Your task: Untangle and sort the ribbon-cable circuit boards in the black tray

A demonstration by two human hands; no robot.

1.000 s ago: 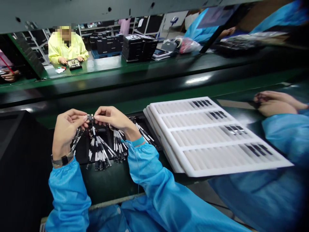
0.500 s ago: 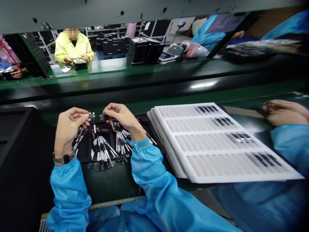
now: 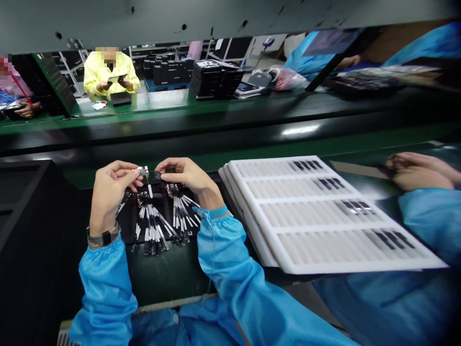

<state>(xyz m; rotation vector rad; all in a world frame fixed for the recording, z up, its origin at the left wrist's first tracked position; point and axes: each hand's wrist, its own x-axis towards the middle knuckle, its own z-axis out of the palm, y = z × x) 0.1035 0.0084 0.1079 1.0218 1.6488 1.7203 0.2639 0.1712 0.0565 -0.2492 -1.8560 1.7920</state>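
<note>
My left hand pinches a small circuit board between thumb and fingertips. From the board hangs a narrow white strip. Close by on the right, my right hand is closed on a small dark part, mostly covered by the fingers. A thin line seems to run between board and part; whether it joins them I cannot tell. Beneath both hands, bunches of small boards with white-and-black strips fan out over a black tray, some hanging past its near edge.
Stacked white foam trays stand to my right, the top one holding several dark pieces at its right side. A black bin is at my left. Another person's hand rests beyond the foam. A person in yellow sits across the green bench.
Both hands have shifted slightly right in view, still pinching the board and the dark part. Less of the dark part shows now. Across the bench, the person in yellow has lifted a flat piece.
</note>
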